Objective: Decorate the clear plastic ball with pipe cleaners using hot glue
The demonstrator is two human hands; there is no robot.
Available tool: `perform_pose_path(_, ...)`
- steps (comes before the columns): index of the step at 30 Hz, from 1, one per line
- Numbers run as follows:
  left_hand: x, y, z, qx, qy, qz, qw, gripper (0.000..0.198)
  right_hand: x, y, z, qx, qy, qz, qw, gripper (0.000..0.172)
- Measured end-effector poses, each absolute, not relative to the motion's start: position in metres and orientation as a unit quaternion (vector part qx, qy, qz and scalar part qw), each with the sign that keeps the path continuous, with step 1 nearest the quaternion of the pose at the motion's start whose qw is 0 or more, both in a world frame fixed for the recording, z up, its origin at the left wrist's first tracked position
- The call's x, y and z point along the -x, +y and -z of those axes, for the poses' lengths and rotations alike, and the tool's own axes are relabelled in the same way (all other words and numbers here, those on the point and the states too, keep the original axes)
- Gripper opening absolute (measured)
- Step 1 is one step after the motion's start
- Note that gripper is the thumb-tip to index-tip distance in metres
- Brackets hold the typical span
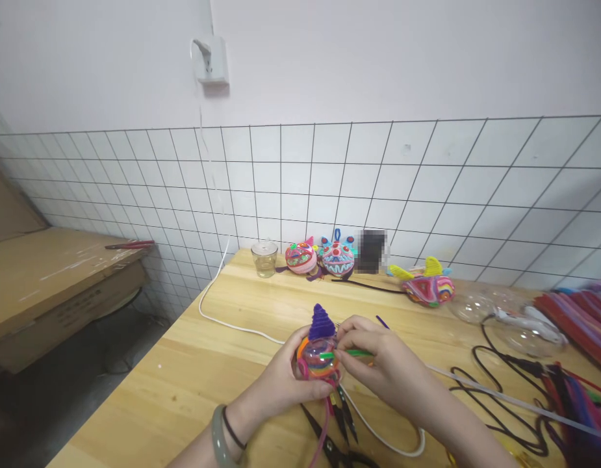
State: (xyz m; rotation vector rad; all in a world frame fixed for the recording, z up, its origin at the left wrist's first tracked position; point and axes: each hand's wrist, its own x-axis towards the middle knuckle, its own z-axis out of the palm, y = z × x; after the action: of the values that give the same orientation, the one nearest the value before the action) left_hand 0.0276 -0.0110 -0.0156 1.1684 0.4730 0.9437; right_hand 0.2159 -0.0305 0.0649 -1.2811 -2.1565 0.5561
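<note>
My left hand (285,374) is wrapped round a clear plastic ball (316,351) partly covered with coloured pipe cleaners. A purple pipe-cleaner cone (321,323) stands up from its top, and orange and pink bands run along its side. With thumb and fingers pinched, my right hand (373,351) holds a green pipe cleaner (326,355) against the front of the ball. Below the ball, a pink pipe cleaner (321,432) hangs down. Black scissors (332,448) lie under my hands, beside another dark-handled tool (346,413) whose kind is partly hidden.
Finished pipe-cleaner ornaments (337,258) and a glass cup (264,259) stand along the wall. A fish-like ornament (429,289), clear plastic balls (475,305), pipe-cleaner bundles (575,325) and black cable (490,390) lie right. A white cord (232,325) crosses the table (183,383).
</note>
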Motion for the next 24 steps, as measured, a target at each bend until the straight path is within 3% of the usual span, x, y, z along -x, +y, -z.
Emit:
perform_pose_path(10, -0.024, -0.01, -0.001, -0.557, 0.279, -0.463, 0.631, 0.042, -0.214, -0.03, -0.063, 0.476, -0.817, -0.18, 0.271, 0.016)
perform_pose_path(24, -0.025, -0.008, 0.007, -0.492, 0.257, -0.472, 0.685, 0.048, -0.212, -0.032, -0.063, 0.459, -0.826, -0.179, 0.273, 0.017)
